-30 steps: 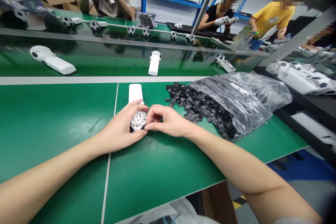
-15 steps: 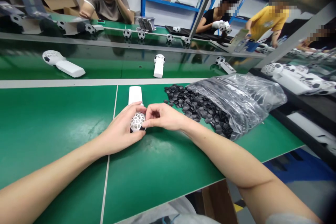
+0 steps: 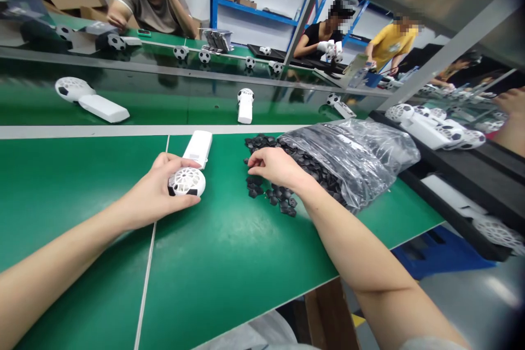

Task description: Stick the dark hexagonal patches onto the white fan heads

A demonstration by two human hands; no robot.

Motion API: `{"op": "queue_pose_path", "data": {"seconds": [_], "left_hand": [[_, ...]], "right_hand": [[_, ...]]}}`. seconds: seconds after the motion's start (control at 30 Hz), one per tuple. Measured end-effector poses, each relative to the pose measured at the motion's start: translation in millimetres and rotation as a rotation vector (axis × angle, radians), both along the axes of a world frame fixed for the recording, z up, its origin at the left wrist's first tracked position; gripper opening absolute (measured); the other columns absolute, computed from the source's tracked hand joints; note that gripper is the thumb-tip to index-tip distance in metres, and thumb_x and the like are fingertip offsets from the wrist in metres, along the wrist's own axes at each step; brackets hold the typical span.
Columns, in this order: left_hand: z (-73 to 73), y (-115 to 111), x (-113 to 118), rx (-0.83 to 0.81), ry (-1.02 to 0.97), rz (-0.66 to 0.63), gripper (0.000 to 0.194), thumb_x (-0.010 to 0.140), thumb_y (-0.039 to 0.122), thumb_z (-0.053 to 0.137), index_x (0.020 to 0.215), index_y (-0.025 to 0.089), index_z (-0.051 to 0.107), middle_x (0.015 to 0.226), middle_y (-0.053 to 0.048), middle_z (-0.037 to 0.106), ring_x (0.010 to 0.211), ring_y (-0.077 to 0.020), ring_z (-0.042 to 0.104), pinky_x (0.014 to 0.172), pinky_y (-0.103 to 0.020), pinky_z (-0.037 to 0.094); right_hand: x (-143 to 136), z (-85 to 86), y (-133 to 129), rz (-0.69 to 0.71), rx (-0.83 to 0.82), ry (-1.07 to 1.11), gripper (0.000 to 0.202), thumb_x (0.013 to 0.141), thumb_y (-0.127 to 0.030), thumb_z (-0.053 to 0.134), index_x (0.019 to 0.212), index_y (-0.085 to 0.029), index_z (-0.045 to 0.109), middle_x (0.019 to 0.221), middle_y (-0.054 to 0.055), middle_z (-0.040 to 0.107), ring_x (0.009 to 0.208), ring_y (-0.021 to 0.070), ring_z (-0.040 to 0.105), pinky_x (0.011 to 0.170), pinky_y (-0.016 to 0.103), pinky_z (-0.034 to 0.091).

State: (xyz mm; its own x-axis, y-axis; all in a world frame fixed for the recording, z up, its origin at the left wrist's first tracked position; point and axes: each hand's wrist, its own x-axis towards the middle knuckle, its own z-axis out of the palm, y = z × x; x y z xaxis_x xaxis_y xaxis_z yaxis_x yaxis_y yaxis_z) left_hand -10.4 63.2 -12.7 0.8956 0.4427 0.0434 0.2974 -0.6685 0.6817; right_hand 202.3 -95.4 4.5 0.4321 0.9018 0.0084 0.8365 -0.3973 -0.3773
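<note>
My left hand point(image 3: 164, 186) is closed around the ball-shaped head of a white handheld housing point(image 3: 189, 179), its openwork top patterned like a football. The white handle point(image 3: 198, 147) points away from me on the green bench, and a black patch shows on the near side of the head. Over the edge of a heap of small black pentagonal pieces point(image 3: 283, 194) is my right hand point(image 3: 274, 167), with fingers bent together in a pinch. A black piece shows beside its fingertips, but I cannot make out whether they hold it.
A clear plastic bag point(image 3: 369, 158) of black pieces lies on the right. Similar housings point(image 3: 245, 106) rest on the strip beyond the bench edge. More lie in a black tray point(image 3: 455, 161) at right. Co-workers point(image 3: 158, 11) sit across the line.
My right hand has left the ball head and moved right to the black pieces, some now spread toward me. My left hand has shifted left with the housing, which has turned slightly.
</note>
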Motion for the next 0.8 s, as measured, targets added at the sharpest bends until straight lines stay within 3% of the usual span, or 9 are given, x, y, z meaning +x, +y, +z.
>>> {"op": "queue_pose_path", "data": {"seconds": [0.17, 0.37, 0.47, 0.6, 0.8], "left_hand": [[8.8, 0, -4, -0.031, 0.069, -0.106, 0.053, 0.066, 0.04, 0.063, 0.115, 0.027, 0.05, 0.11, -0.004, 0.043, 0.098, -0.0244, 0.051, 0.086, -0.04, 0.045], [9.8, -9, -1, -0.012, 0.058, 0.023, 0.057, 0.064, 0.052, 0.063, 0.112, 0.024, 0.05, 0.11, -0.005, 0.042, 0.099, -0.0257, 0.049, 0.086, -0.04, 0.043], [12.7, -6, -2, -0.002, 0.084, -0.035, 0.051, 0.065, 0.046, 0.062, 0.109, 0.023, 0.05, 0.108, -0.004, 0.044, 0.095, -0.0243, 0.051, 0.082, -0.037, 0.044], [16.1, -2, -5, -0.026, 0.116, -0.167, 0.049, 0.064, 0.034, 0.061, 0.111, 0.024, 0.048, 0.106, -0.002, 0.048, 0.09, -0.0215, 0.053, 0.075, -0.031, 0.045], [13.2, -7, -5, 0.008, 0.045, -0.227, 0.045, 0.065, 0.028, 0.056, 0.109, 0.023, 0.048, 0.107, -0.003, 0.047, 0.095, -0.0205, 0.052, 0.079, -0.029, 0.045]], "right_hand": [[-13, -3.7, 2, 0.044, -0.093, -0.207, 0.01, 0.077, -0.014, 0.063, 0.083, -0.017, 0.069, 0.09, 0.008, 0.067, 0.086, 0.0234, 0.061, 0.071, 0.031, 0.046], [-12, -5.3, 1, 0.027, -0.03, -0.285, 0.02, 0.081, -0.003, 0.05, 0.084, -0.012, 0.067, 0.089, 0.013, 0.065, 0.083, 0.0231, 0.06, 0.073, 0.032, 0.045], [-16, 1.0, 1, 0.084, 0.153, -0.149, 0.015, 0.083, -0.007, 0.052, 0.084, -0.015, 0.064, 0.087, 0.007, 0.065, 0.082, 0.0193, 0.059, 0.073, 0.03, 0.044], [-39, 3.4, 2, 0.285, 0.457, 0.175, 0.008, 0.081, -0.011, 0.059, 0.082, -0.018, 0.063, 0.081, 0.0, 0.063, 0.076, 0.0128, 0.057, 0.072, 0.024, 0.045], [-68, -13.8, 8, 0.579, 0.494, 0.271, 0.008, 0.083, -0.013, 0.06, 0.083, -0.02, 0.064, 0.084, 0.001, 0.064, 0.084, 0.0141, 0.057, 0.079, 0.027, 0.044]]}}
